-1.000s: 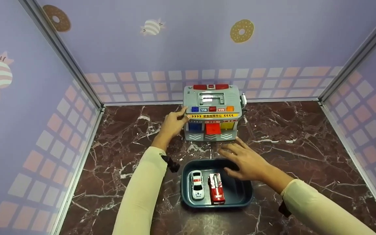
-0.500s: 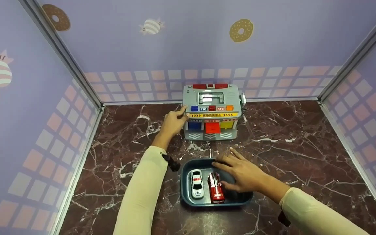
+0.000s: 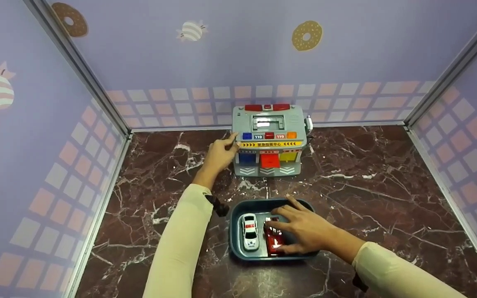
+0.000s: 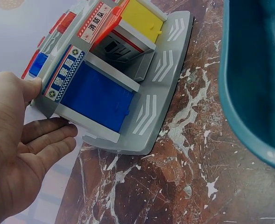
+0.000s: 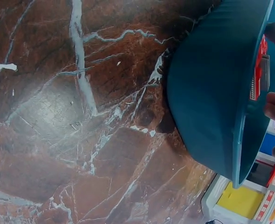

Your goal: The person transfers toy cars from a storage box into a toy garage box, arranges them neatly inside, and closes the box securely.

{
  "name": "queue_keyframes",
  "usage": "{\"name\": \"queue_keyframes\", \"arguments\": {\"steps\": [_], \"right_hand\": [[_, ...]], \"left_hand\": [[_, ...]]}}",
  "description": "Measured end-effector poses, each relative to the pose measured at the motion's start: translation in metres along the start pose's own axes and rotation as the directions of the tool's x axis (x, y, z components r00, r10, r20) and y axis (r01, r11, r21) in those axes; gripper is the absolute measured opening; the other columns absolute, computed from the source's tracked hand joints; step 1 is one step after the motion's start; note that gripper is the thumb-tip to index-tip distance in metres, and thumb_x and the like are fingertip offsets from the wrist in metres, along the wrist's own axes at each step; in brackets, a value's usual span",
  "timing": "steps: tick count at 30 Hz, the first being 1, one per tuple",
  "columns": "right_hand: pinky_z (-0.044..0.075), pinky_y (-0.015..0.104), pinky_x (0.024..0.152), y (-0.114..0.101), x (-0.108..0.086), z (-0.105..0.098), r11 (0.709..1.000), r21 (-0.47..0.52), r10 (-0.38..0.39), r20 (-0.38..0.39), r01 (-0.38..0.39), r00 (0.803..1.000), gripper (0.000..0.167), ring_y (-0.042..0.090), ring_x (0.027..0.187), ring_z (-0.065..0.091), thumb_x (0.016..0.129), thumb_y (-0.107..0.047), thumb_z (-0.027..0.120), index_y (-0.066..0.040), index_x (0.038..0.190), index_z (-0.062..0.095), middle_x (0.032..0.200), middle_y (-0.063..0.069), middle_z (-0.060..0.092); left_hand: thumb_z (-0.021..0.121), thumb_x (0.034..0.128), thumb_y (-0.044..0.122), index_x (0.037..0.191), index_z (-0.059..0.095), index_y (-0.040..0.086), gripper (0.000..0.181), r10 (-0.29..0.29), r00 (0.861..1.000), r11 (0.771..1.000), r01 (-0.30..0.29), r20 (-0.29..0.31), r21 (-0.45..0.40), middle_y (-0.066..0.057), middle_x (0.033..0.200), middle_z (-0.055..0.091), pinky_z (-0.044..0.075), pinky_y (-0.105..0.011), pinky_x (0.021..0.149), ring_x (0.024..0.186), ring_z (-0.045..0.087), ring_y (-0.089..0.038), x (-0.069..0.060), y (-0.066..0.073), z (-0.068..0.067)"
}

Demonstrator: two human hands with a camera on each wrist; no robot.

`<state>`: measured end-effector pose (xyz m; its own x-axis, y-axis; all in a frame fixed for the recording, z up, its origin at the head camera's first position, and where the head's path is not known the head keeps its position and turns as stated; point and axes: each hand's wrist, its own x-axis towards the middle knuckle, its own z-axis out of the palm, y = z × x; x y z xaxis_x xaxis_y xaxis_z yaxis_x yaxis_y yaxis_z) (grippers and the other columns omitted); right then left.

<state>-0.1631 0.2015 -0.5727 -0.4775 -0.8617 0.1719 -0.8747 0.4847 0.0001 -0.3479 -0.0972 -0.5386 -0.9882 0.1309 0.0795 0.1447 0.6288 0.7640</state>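
A grey toy emergency station stands against the back wall, its red middle door raised and the blue and yellow doors down. My left hand holds its left front corner; in the left wrist view the thumb is on the roof edge and the fingers lie beneath the overhang. In front is a dark teal tray with a white toy police car and a red toy fire truck. My right hand reaches over the truck, thumb and fingers spread around it and partly hiding it. Contact is unclear.
Brown-red marbled tabletop surrounds the tray and station. Lilac panels enclose the back and both sides. A white handset-like part juts from the station's right side.
My right hand has moved down and left from above the tray's far right side to the fire truck. The left hand stays at the station's corner.
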Motion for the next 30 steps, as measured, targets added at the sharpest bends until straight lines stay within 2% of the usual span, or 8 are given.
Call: {"name": "queue_keyframes", "arguments": {"steps": [15, 21, 30], "right_hand": [[0.042, 0.069, 0.125, -0.0022, 0.0001, 0.0039, 0.998, -0.036, -0.049, -0.054, 0.047, 0.997, 0.051, 0.028, 0.129, 0.067, 0.099, -0.064, 0.074, -0.028, 0.134, 0.079, 0.136, 0.009, 0.068], [0.043, 0.069, 0.124, -0.0023, 0.0002, 0.0035, 0.999, -0.02, -0.041, -0.035, 0.041, 0.999, 0.061, 0.029, 0.131, 0.066, 0.096, -0.07, 0.074, -0.026, 0.139, 0.077, 0.138, 0.01, 0.066], [0.044, 0.068, 0.124, -0.0014, 0.0022, 0.0075, 1.0, -0.016, -0.023, -0.016, 0.022, 1.0, 0.067, 0.032, 0.131, 0.063, 0.09, -0.068, 0.082, -0.027, 0.142, 0.074, 0.141, 0.012, 0.064]], "left_hand": [[0.065, 0.1128, 0.039, 0.159, 0.061, 0.024, 0.049, -0.004, 1.0, 1.0, 0.005, 0.006, -0.018, -0.011, 0.159, 0.062, 0.047, -0.052, 0.127, 0.149, 0.06, -0.034, -0.0016, 0.0008, -0.0001], [0.066, 0.1126, 0.038, 0.159, 0.062, 0.023, 0.049, -0.001, 1.0, 1.0, 0.001, -0.005, -0.02, -0.013, 0.155, 0.065, 0.05, -0.052, 0.123, 0.137, 0.069, -0.031, -0.0002, -0.0007, 0.0012], [0.066, 0.1127, 0.039, 0.159, 0.061, 0.022, 0.049, 0.009, 1.0, 1.0, -0.009, 0.003, -0.006, -0.013, 0.157, 0.063, 0.049, -0.052, 0.124, 0.144, 0.064, -0.035, -0.0001, -0.0006, -0.0001]]}}
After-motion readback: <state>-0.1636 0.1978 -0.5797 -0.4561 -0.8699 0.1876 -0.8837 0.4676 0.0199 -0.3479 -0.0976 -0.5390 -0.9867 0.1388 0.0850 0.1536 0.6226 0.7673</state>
